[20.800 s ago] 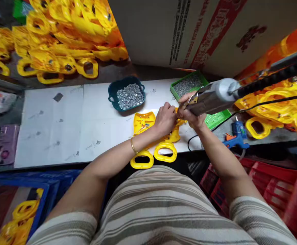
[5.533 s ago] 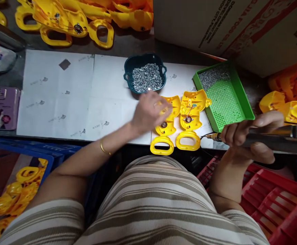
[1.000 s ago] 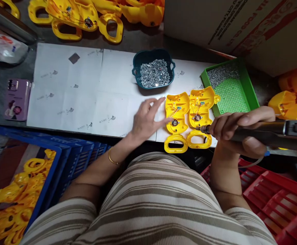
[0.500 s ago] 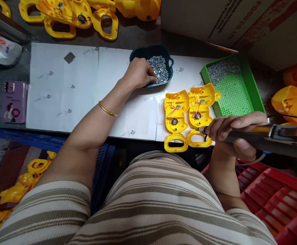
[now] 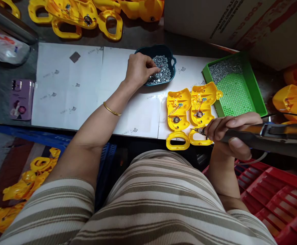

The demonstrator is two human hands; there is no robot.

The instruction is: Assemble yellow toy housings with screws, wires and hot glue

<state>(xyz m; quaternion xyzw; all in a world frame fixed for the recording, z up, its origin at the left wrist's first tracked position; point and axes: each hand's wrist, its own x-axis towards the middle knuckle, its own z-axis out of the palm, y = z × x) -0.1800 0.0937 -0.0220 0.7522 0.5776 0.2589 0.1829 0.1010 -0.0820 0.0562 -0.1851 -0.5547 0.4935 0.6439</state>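
Note:
My left hand (image 5: 140,69) is over the dark teal tub (image 5: 173,73), which holds many small silvery screws (image 5: 162,69). Its thumb and fingertips are pinched together above them; whatever is between them is too small to make out. My right hand (image 5: 230,134) is wrapped round a dark electric screwdriver (image 5: 266,137), its bit pointing left over the handles of the yellow parts. Two yellow plastic shell halves, a left one (image 5: 178,110) and a right one (image 5: 202,105), lie side by side with wires, a small circuit board and a round speaker inside each.
Right of the tub is a green basket (image 5: 255,88) with more small metal pieces. Yellow shells (image 5: 74,15) lie at the back. A purple phone (image 5: 22,100) is at the left, a cardboard box (image 5: 194,20) at the back right, a red crate (image 5: 273,194) at the lower right.
My left hand has risen slightly out of the screws, its fingertips now pinched above them. The whole view has shifted a little. My right hand still grips the screwdriver near the shells.

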